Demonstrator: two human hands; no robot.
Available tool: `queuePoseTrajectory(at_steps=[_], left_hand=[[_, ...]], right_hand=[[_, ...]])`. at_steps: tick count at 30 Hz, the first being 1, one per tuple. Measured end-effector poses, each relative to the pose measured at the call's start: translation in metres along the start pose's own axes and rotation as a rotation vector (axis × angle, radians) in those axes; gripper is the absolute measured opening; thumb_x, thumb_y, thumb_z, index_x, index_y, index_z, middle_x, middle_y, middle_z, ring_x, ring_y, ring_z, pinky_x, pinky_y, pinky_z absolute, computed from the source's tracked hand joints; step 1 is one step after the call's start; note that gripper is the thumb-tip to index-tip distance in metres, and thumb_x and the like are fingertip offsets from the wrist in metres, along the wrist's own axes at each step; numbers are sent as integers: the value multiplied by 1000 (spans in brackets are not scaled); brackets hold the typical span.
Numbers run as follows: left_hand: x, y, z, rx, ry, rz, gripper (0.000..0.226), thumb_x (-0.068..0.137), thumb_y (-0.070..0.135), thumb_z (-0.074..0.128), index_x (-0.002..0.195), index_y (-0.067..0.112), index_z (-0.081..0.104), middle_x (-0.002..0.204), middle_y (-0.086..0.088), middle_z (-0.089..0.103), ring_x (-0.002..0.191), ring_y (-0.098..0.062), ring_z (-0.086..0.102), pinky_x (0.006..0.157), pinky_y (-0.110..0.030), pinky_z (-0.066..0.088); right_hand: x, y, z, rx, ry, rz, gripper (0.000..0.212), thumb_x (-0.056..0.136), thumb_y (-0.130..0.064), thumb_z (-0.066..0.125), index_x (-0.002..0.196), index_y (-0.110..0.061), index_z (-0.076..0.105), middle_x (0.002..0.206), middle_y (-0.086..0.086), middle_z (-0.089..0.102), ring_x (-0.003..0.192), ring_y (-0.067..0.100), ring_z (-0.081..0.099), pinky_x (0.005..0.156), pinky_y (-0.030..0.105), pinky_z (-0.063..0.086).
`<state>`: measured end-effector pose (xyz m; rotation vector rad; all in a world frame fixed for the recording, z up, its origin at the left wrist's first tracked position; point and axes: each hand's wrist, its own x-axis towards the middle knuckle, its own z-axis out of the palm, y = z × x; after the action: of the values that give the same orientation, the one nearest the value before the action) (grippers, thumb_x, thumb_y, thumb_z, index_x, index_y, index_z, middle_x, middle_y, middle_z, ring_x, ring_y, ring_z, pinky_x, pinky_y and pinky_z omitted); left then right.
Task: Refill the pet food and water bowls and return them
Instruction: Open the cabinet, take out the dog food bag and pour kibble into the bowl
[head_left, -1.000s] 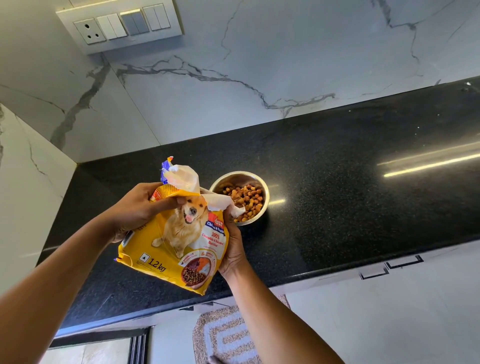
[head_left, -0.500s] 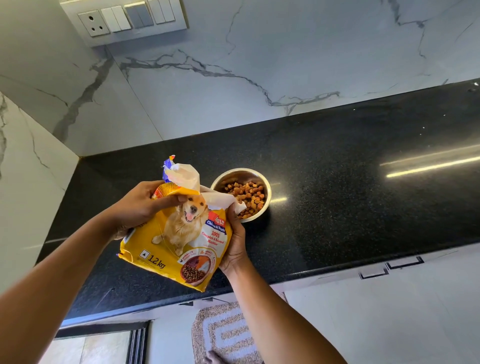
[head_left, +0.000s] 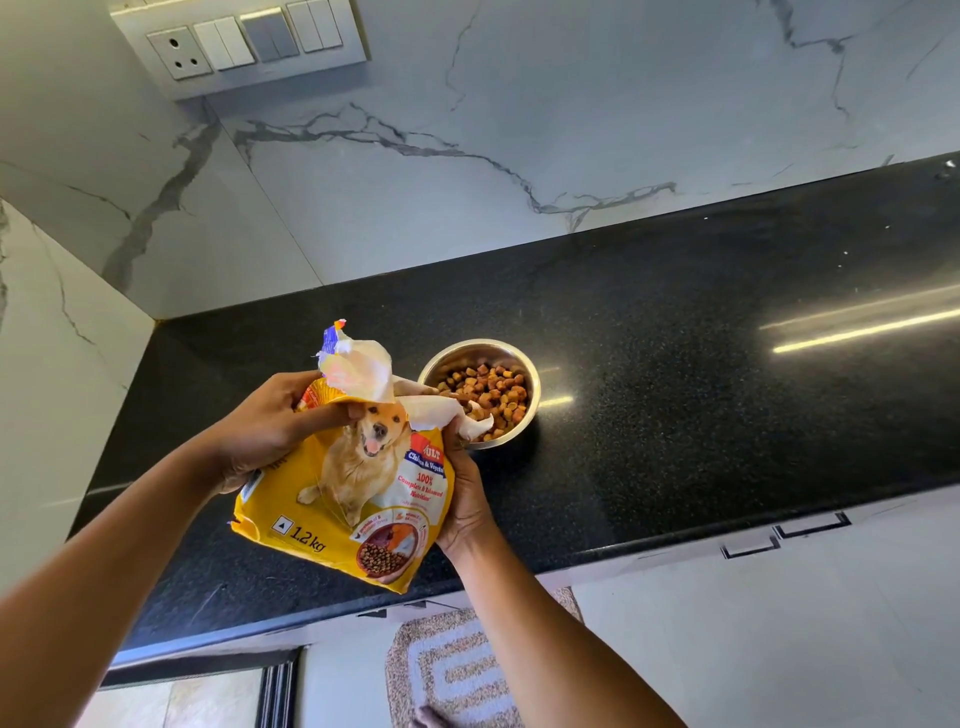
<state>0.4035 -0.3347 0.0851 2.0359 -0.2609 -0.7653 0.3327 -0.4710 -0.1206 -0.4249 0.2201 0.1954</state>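
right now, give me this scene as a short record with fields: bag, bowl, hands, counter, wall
bag: yellow dog food bag, torn top open, held tilted with its mouth at the bowl's rim
bowl: steel bowl on the counter, partly filled with kibble
left hand: grips the bag's upper left, thumb across the front
right hand: holds the bag's right edge
counter: black, glossy; only the bowl stands on it in view
wall: marble, with a switch panel
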Motion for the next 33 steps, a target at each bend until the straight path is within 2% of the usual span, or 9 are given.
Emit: queuePoseTrajectory(at_steps=[3,6,8,11,13,20,28,30,33], left_hand=[[1,0,-1,6,8,-1,99,27,81,82,112,32,66,99,6,79,89,-20,77,67,-33,61],[1,1,-3,9,18,-10,101,27,82,81,114,33,65,99,5,78,89,-21,77,68,-35,62],[2,2,-4,11,21,-7,102,26,82,81,114,32,65,98,5,78,88,-21,77,67,-34,62],[3,7,-5,8,26,-8,101,27,81,82,114,32,66,99,2,79,88,-24,78,70,-40,62],[5,9,-7,12,31,-19,101,26,81,82,114,32,67,98,2,79,87,-25,78,71,-42,62],[8,16,-8,38,34,-60,106,18,84,80,110,34,66,91,5,79,81,-21,78,64,-37,61],[11,20,-2,56,14,-54,107,18,83,80,112,33,65,93,3,79,82,-23,78,65,-37,61],[11,20,-1,55,17,-54,107,18,83,80,111,33,65,92,3,79,82,-23,78,65,-38,61],[12,20,-2,50,25,-48,107,19,83,80,112,33,66,94,2,79,83,-24,78,68,-41,62]], right_hand=[[0,0,0,38,10,16,67,91,-60,66,140,-15,63,137,15,66,125,36,63,106,57,50],[1,0,-1,91,6,35,62,100,-60,46,140,-16,65,136,15,67,123,35,65,106,56,51],[0,-1,2,103,-6,36,69,101,-62,46,149,-14,55,144,18,59,128,37,60,114,62,40],[-1,-3,9,129,-67,54,86,100,-66,46,163,-10,29,159,24,32,140,44,40,124,69,11],[0,-6,11,167,-92,64,88,100,-67,42,164,-10,23,162,26,24,146,47,25,125,69,5],[0,-10,18,208,-86,13,85,100,-65,49,162,-11,32,160,26,30,145,47,25,126,69,4],[-1,-9,13,215,-92,11,85,99,-66,51,162,-11,34,169,29,18,148,48,25,125,71,5],[-2,-9,12,206,-96,9,84,100,-66,49,162,-11,33,168,29,21,147,48,26,125,70,5],[-3,-11,11,185,-88,10,83,101,-66,44,162,-11,33,159,24,37,141,44,39,126,68,7]])
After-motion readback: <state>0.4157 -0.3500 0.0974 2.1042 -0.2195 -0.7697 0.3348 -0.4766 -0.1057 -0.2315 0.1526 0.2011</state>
